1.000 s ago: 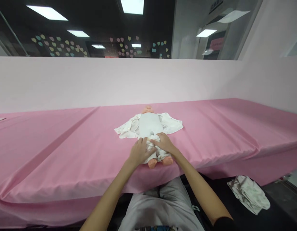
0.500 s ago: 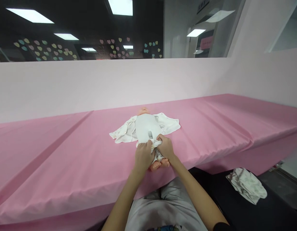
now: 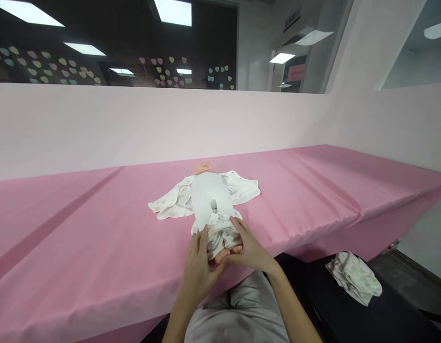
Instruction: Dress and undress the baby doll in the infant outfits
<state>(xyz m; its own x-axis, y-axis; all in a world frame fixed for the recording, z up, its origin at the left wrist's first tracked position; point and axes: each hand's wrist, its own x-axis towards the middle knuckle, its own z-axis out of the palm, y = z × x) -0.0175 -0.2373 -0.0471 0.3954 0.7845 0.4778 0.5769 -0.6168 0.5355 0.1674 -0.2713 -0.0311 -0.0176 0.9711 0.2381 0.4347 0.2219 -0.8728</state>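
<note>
Landmark: doll [image 3: 210, 202], on its back on the pink table [image 3: 81, 247], head away from me, feet at the near edge. Long axis runs straight away from me.

Left of doll: open white top [image 3: 170, 206] spread out under it.

My left hand [image 3: 199, 264] sits at the doll's near-left, fingers cupped around the trousers [image 3: 217, 236] and leg, gripping cloth. My right hand [image 3: 249, 248] is at the doll's near-right, thumb and fingers pinching the trousers by the foot. Both about equally close; doll lies directly ahead of both.

Far right of doll, off the table: crumpled cloth [image 3: 353, 282] on a dark surface.
</note>
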